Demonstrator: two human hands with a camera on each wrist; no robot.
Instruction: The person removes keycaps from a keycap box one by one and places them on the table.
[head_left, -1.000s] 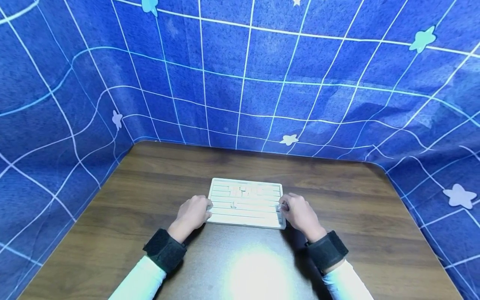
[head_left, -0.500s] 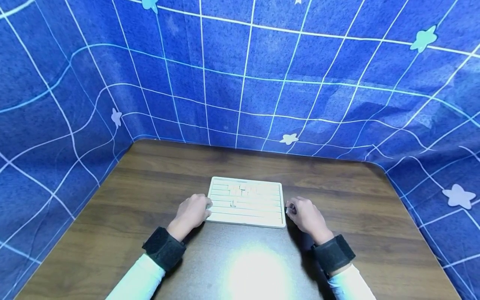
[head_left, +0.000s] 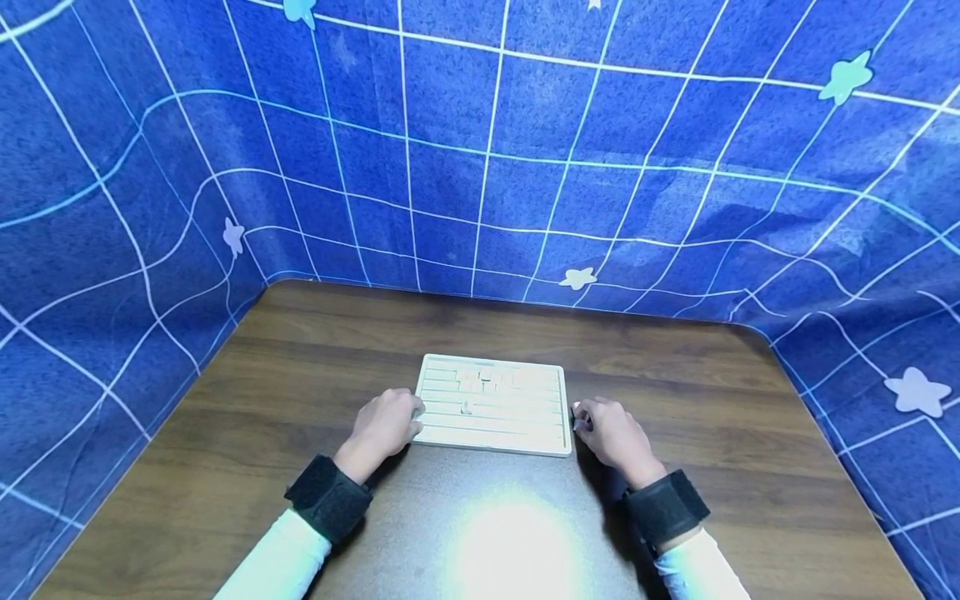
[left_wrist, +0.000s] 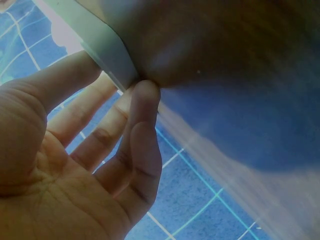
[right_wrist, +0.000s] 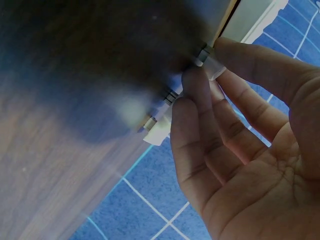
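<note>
A white rectangular board [head_left: 517, 435] with long raised rows, rather like a keyboard, lies flat on the table. My left hand [head_left: 386, 422] holds its left edge; in the left wrist view thumb and fingertips meet the board's pale side [left_wrist: 112, 47]. Just beyond the right edge, my right hand [head_left: 613, 435] stays low over the wood. In the right wrist view its thumb and fingers pinch a small whitish piece [right_wrist: 215, 69], partly hidden by the fingers; its exact kind cannot be told. Small raised bits [head_left: 467, 407] stand on the board.
Beside the right fingers, small pale pieces with dark stripes [right_wrist: 171, 96] sit near the wood in the right wrist view. The brown wooden table [head_left: 337, 325] extends around the board. A blue curtain [head_left: 450, 200] with white lines and stars encloses the back and sides.
My right hand has drawn away from the board's right edge, a little to the right, and then stays there. My left hand keeps its place on the left edge.
</note>
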